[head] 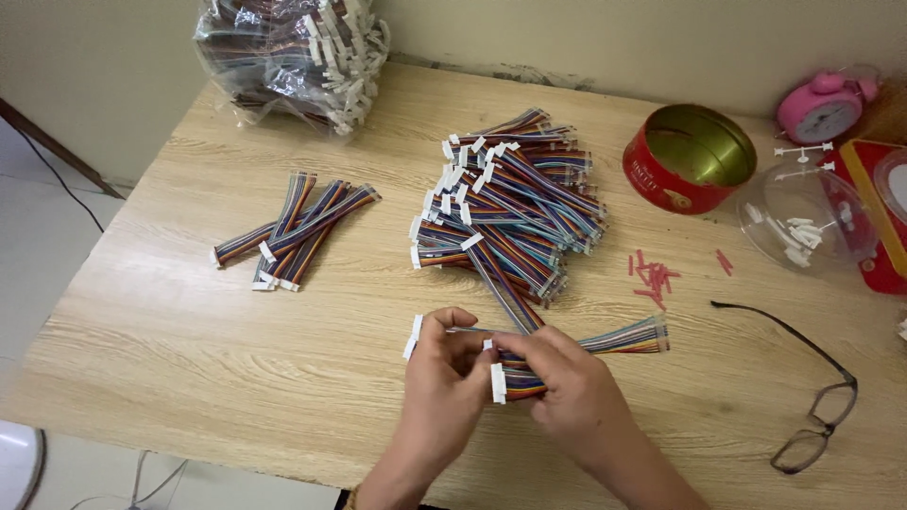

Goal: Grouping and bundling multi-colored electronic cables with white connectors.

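A small bundle of rainbow ribbon cables [567, 345] with white connectors lies low on the wooden table [236, 359], just in front of the big heap of ribbon cables [515, 203], which serves as the landmark here. The bundle's free ends fan out to the right, and one strand still runs back up into the heap.

Both hands meet over the bundle's near end. The left hand [444, 378] is curled, thumb and fingertips pinching cables near a white connector [413, 337]. The right hand [567, 387] arches over from the other side, fingers bent down and clamped on the same cables beside another white connector [498, 382]. The wrists angle in from the table's near edge.

Left of the heap lies a smaller sorted batch of cables [298, 231]. Behind the heap and to its left sits a clear plastic bag of cables [288, 57]. Right of the heap stands an open red tin [688, 159], tipped on its side, with a clear plastic dome [803, 222] holding white parts beyond it and a pink alarm clock [824, 106] farther back. Small red bits [652, 276] are scattered between heap and dome. A pair of glasses [812, 406] rests well to the heap's right, near the front.
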